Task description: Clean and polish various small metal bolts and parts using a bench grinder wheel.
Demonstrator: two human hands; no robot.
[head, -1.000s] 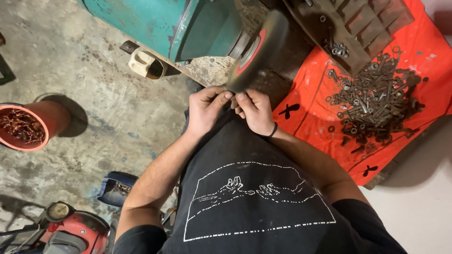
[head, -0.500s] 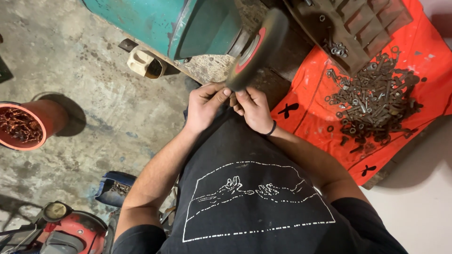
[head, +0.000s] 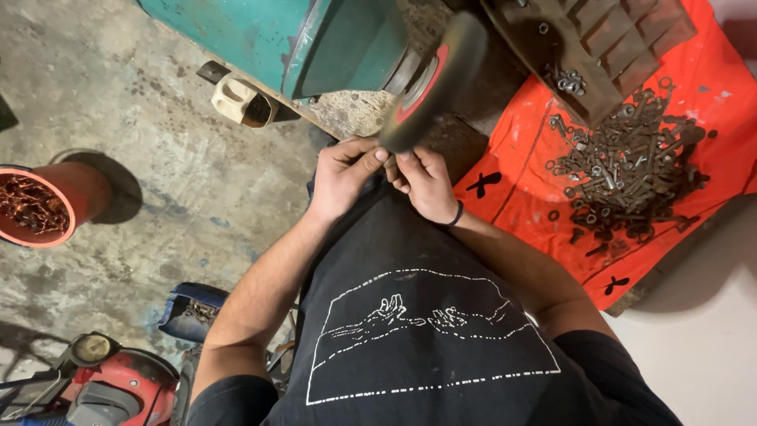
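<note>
Dark grinding wheel (head: 432, 79), edge toward hands

Black short-sleeved shirt (head: 441, 347), white dotted hands drawing, dark band (head: 457, 214) on right wrist

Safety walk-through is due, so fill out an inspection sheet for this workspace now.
Surface: stained concrete floor; an orange sheet spread at the right.
Job's things: a dark grinding wheel with a red hub on a teal machine; a small part pinched at the wheel's edge, too small to identify.
Clutter: a pile of dark metal bolts and nuts on the sheet; a ribbed dark metal tray; an orange bucket of rusty scrap; a blue container.
Grips: left hand and right hand, fingertips together just under the wheel.
Cables: nothing seen clearly.
Surroundings: a red machine with a gauge at lower left; a pale wall or slab at lower right.
</note>
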